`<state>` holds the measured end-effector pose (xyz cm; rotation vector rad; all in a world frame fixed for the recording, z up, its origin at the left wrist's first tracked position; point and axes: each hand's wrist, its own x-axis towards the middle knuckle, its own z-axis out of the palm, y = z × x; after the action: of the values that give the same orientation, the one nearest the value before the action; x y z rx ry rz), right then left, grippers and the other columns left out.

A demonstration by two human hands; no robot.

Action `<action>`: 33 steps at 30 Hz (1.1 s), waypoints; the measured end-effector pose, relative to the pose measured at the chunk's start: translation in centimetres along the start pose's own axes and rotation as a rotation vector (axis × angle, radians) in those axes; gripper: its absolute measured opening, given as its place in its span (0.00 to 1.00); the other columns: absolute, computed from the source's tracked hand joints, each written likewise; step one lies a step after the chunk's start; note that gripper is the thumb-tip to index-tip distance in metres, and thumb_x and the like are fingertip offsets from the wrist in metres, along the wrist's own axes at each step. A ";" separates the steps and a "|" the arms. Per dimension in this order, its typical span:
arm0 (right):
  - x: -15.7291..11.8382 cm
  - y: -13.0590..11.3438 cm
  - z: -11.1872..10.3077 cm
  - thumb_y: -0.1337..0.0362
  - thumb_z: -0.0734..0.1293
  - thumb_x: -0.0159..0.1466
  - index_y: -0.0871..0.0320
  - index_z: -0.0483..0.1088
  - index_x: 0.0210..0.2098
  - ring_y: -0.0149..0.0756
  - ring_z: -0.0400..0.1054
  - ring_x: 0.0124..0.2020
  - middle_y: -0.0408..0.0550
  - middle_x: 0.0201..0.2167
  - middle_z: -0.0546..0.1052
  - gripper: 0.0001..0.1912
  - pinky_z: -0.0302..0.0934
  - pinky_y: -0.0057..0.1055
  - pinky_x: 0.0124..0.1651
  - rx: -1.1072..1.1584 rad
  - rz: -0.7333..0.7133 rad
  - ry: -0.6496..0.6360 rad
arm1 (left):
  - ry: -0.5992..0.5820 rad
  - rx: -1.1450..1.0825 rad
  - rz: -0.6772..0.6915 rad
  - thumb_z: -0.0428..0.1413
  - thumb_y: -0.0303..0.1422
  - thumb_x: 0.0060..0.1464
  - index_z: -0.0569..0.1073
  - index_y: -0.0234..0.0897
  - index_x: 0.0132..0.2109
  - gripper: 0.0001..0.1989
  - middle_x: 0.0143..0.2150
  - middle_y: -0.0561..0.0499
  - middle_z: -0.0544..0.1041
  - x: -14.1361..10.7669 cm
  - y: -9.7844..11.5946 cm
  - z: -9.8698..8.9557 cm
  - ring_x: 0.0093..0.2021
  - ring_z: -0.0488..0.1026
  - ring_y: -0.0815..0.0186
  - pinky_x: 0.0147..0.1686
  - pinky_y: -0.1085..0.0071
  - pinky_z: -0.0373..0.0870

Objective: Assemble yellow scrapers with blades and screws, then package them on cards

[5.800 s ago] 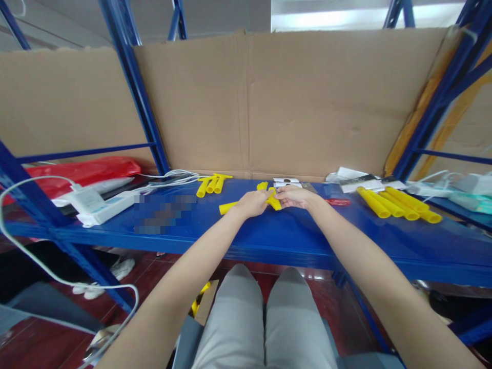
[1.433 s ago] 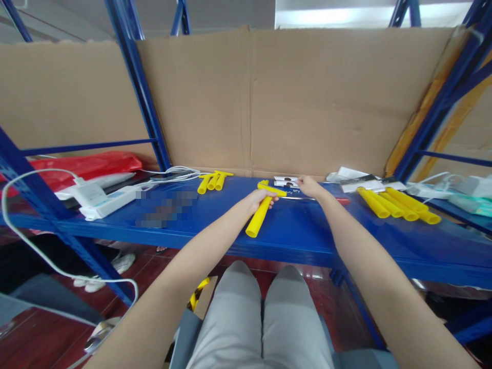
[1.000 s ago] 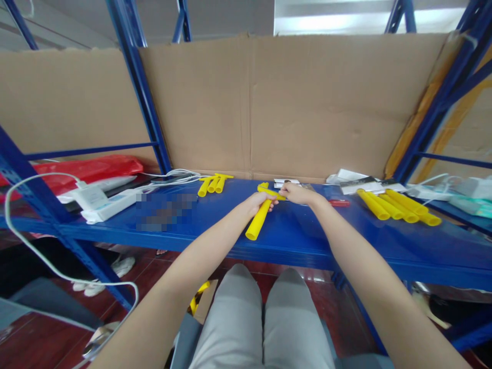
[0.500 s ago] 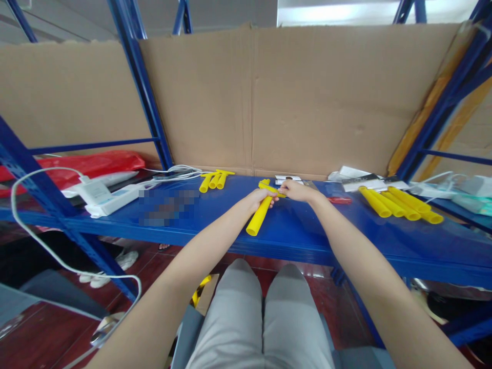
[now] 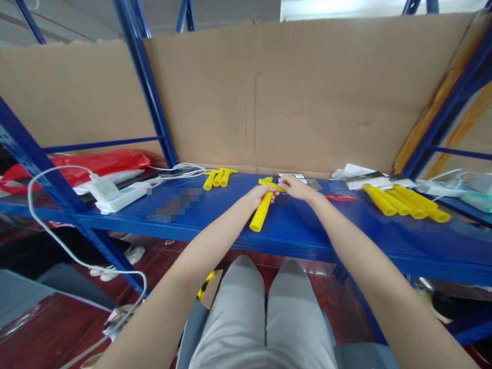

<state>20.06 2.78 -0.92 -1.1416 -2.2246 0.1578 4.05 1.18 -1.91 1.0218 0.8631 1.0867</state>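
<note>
My left hand [image 5: 262,195] is wrapped round a yellow T-shaped tube [image 5: 260,218], whose open end points down toward the shelf's front edge. Its narrower crosspiece [image 5: 264,182] lies across the far end. Close beside it, my right hand [image 5: 295,186] has its fingers pinched together at the crosspiece's right end. Whatever small thing those fingertips may hold is hidden. To the right of that hand lies a red tool or handle [image 5: 340,198], too small to tell which.
Three yellow T-shaped pieces [image 5: 219,179] lie at the back left, and several yellow tubes [image 5: 380,200] on the right. A white power strip [image 5: 125,197] with cables is at left. Cardboard [image 5: 326,97] walls the back of the blue shelf [image 5: 300,241]; packets [image 5: 367,180] lie against it.
The view has shifted slightly, so everything sits a little differently in the frame. Both hands stay at the T-shaped tube, with only a small shift of the right fingers at the crosspiece.
</note>
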 end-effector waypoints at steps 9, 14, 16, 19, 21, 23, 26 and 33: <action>0.0 0.2 0.3 0.66 0.60 0.59 0.55 0.60 0.26 0.34 0.62 0.30 0.43 0.26 0.68 0.05 0.57 0.31 0.35 0.085 0.025 0.097 | -0.046 0.062 -0.125 0.55 0.25 0.58 0.73 0.30 0.39 0.03 0.23 0.50 0.71 0.6 0.2 0.2 0.23 0.65 0.72 0.25 0.75 0.65; -0.1 0.2 0.3 0.65 0.61 0.58 0.55 0.61 0.27 0.34 0.63 0.31 0.43 0.27 0.70 0.04 0.59 0.32 0.37 0.091 0.040 0.132 | -0.060 0.067 -0.124 0.55 0.24 0.55 0.73 0.33 0.37 0.03 0.20 0.52 0.69 0.7 0.2 0.1 0.20 0.62 0.72 0.21 0.75 0.61; -0.1 0.2 0.3 0.65 0.61 0.58 0.55 0.61 0.27 0.35 0.64 0.31 0.44 0.27 0.71 0.04 0.59 0.32 0.38 0.089 0.052 0.133 | -0.064 0.068 -0.116 0.54 0.23 0.55 0.73 0.33 0.37 0.04 0.20 0.51 0.69 0.7 0.2 0.1 0.20 0.62 0.72 0.21 0.75 0.61; -0.1 0.1 0.2 0.66 0.61 0.58 0.55 0.61 0.26 0.35 0.64 0.31 0.44 0.27 0.71 0.05 0.60 0.32 0.38 0.087 0.060 0.118 | -0.074 0.065 -0.094 0.54 0.22 0.55 0.72 0.32 0.37 0.04 0.20 0.51 0.69 0.8 0.2 0.2 0.20 0.62 0.72 0.22 0.75 0.62; -0.1 0.0 0.2 0.66 0.61 0.58 0.55 0.60 0.25 0.35 0.64 0.30 0.43 0.26 0.71 0.05 0.59 0.32 0.38 0.084 0.060 0.113 | -0.081 0.061 -0.072 0.54 0.22 0.55 0.72 0.32 0.37 0.04 0.20 0.51 0.69 0.7 0.2 0.4 0.21 0.63 0.72 0.23 0.75 0.62; -0.1 0.0 0.2 0.66 0.61 0.58 0.55 0.60 0.25 0.35 0.64 0.30 0.43 0.26 0.70 0.06 0.59 0.32 0.38 0.084 0.067 0.118 | -0.089 0.051 -0.040 0.54 0.22 0.55 0.72 0.31 0.38 0.04 0.22 0.51 0.70 0.5 0.2 0.3 0.23 0.66 0.71 0.24 0.76 0.64; -0.1 0.0 0.3 0.66 0.61 0.58 0.55 0.60 0.25 0.35 0.64 0.30 0.43 0.26 0.70 0.05 0.59 0.33 0.38 0.084 0.089 0.121 | -0.095 0.027 0.026 0.55 0.22 0.55 0.72 0.31 0.41 0.06 0.26 0.48 0.74 -0.5 0.0 -0.6 0.30 0.71 0.69 0.29 0.76 0.67; -0.3 0.0 0.5 0.65 0.63 0.58 0.54 0.60 0.28 0.34 0.65 0.31 0.44 0.29 0.71 0.05 0.62 0.34 0.39 0.164 0.136 0.169 | -0.058 -0.005 0.129 0.50 0.21 0.58 0.72 0.33 0.48 0.13 0.40 0.43 0.79 -4.1 -1.1 -4.0 0.48 0.72 0.67 0.43 0.74 0.68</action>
<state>19.84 2.64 -1.47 -1.1703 -1.9492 0.2841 -0.41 -2.07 -3.93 1.1114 0.7558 1.1615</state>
